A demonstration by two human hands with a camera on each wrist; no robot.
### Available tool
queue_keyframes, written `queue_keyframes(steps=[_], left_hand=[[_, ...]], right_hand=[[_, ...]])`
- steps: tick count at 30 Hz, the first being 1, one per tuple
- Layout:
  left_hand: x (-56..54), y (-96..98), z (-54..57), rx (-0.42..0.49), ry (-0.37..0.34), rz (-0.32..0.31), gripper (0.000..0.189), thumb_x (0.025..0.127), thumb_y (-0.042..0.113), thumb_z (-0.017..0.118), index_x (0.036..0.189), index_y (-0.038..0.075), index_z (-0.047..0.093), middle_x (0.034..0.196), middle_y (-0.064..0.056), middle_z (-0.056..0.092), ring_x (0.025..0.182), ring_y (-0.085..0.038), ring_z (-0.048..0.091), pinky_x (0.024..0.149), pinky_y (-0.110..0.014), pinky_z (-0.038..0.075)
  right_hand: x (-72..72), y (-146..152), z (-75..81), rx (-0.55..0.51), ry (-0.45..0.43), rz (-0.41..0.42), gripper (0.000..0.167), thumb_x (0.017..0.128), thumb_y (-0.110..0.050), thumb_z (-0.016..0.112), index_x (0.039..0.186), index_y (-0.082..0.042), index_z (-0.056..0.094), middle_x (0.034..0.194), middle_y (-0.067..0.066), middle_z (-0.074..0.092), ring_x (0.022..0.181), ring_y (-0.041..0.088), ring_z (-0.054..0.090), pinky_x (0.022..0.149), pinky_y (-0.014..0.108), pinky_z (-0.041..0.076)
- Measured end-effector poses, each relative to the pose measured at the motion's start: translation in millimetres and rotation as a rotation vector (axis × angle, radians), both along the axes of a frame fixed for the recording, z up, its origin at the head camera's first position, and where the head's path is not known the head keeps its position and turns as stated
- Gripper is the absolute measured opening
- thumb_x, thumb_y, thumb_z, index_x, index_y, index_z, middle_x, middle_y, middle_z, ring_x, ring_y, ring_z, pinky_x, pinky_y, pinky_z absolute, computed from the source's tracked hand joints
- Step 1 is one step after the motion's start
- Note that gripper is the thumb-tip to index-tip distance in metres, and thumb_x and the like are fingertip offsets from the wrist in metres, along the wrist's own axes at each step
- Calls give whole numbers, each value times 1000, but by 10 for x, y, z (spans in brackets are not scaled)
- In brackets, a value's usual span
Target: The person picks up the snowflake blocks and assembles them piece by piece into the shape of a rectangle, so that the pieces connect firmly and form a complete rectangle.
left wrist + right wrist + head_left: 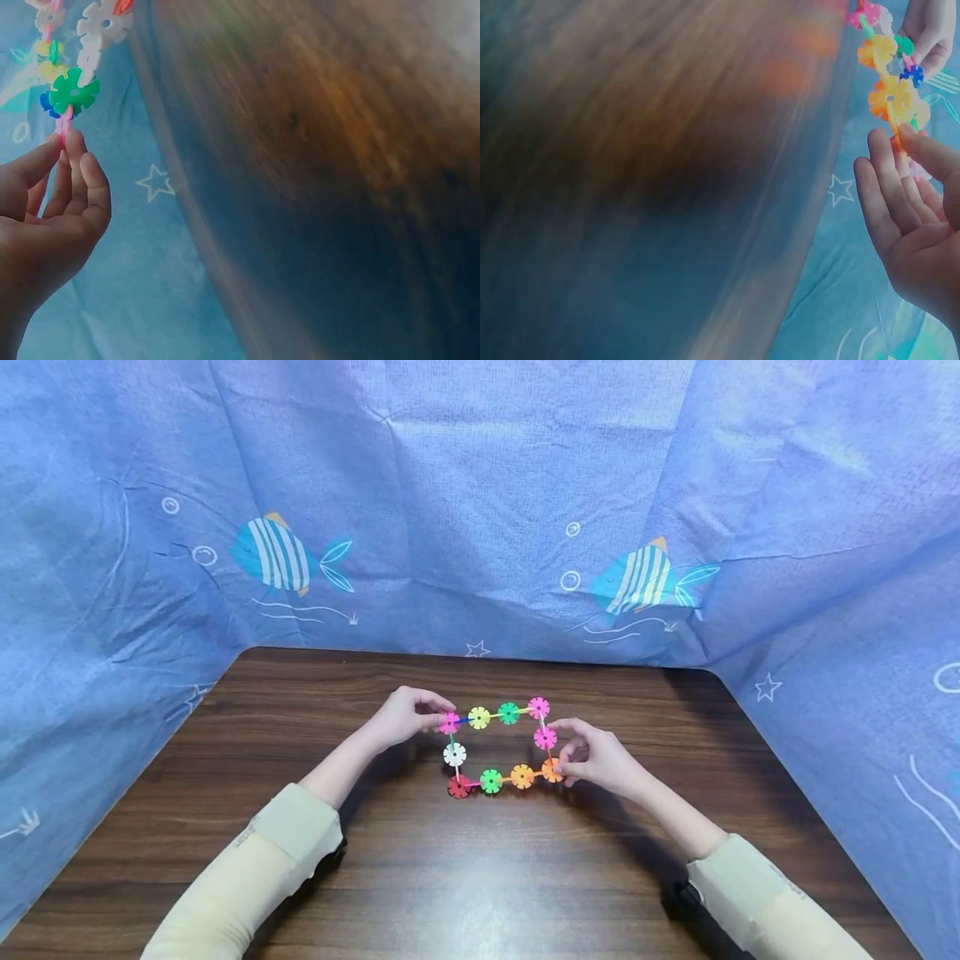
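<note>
A rectangular ring of linked plastic snowflake discs (522, 777) is held up over the wooden table in the head view. My left hand (408, 717) pinches the pink disc (449, 723) at its far left corner between thumb and fingers. At the near right corner, the thumb and fingers of my right hand (600, 762) pinch an orange disc (552, 769). A red disc (459, 787) forms the near left corner, and a pink one (538, 707) the far right. The left wrist view shows a green disc (73, 91) standing edge-on to the others just above the left fingertips.
The brown wooden table (480, 877) spreads out below both hands. Behind it and along both sides hangs a blue curtain (480, 510) printed with striped fish, bubbles and stars. Both forearms wear light sleeves with dark bands beneath the cuffs.
</note>
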State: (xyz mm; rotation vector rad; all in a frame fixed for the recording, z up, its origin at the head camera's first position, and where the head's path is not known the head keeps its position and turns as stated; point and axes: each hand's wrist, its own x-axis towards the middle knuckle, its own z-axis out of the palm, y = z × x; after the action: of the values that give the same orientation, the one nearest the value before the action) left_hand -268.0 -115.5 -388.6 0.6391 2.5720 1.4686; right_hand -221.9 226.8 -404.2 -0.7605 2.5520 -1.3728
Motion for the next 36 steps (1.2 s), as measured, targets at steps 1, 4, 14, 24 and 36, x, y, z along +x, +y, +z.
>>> queue_keyframes(steps=[1,4,14,24,36], left_hand=[[-19,2,-7,-5,8,1,20,84,5,69,104,2,71,86,-9,71,76,-32,63,67,-41,53],[-84,-2,-37,-21,36,-9,24,81,3,71,105,1,70,89,-10,71,81,-24,64,72,-33,51],[-378,-54,-216,-39,-15,-12,26,80,0,72,105,0,69,93,-13,71,80,-26,65,69,-31,53],[-615,-59,-297,23,-150,-4,28,84,-7,64,112,-6,64,110,-21,66,89,-25,65,77,-34,55],[-665,-70,-336,6,-215,-46,33,83,-11,62,115,-10,61,115,-24,63,92,-18,65,80,-26,53]], right_hand=[[-5,-6,-8,-9,-14,-3,57,79,-2,74,129,-7,48,73,10,65,58,22,67,55,38,56],[-28,-38,-33,-34,-64,-17,57,79,0,74,128,-5,47,73,12,63,59,23,68,55,39,56],[-156,-181,-121,-30,-218,-84,53,79,5,68,126,-4,47,71,13,64,56,27,67,55,41,56],[-273,-262,-159,-17,-266,-126,51,79,6,65,126,0,47,70,9,64,54,24,65,53,40,56],[-384,-291,-194,44,-228,-102,48,78,-5,74,120,1,52,72,6,63,57,20,64,52,36,55]])
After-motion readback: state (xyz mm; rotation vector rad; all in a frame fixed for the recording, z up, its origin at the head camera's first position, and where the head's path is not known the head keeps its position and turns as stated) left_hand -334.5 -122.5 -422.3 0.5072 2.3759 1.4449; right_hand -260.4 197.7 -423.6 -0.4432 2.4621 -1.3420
